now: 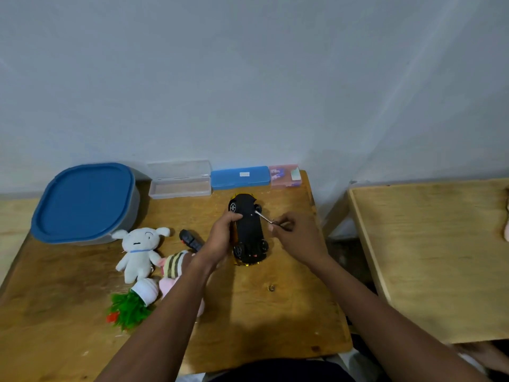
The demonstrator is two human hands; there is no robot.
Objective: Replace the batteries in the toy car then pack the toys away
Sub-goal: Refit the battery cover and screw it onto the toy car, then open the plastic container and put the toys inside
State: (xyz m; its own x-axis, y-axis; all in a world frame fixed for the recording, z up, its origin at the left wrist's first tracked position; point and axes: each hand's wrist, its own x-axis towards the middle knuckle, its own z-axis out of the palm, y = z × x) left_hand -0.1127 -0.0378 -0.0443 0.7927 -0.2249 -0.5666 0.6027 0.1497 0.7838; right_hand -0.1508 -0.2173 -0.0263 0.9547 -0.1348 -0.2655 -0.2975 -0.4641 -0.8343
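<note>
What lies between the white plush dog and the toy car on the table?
In the head view, a black remote control and the left hand gripping the toy car, right of the white plush dog.

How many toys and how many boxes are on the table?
Soft toys: 2, white dog and pink striped one
Toy cars: 1
Plant toys: 1
Remotes: 1
Boxes: 4
Total: 9

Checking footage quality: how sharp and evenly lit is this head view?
Head view: soft overall, wide-angle bending at table edges; screwdriver tip on toy car blurred; right hand slightly smeared; left hand shadows the car's side; faint glare streaks on wall.
</note>
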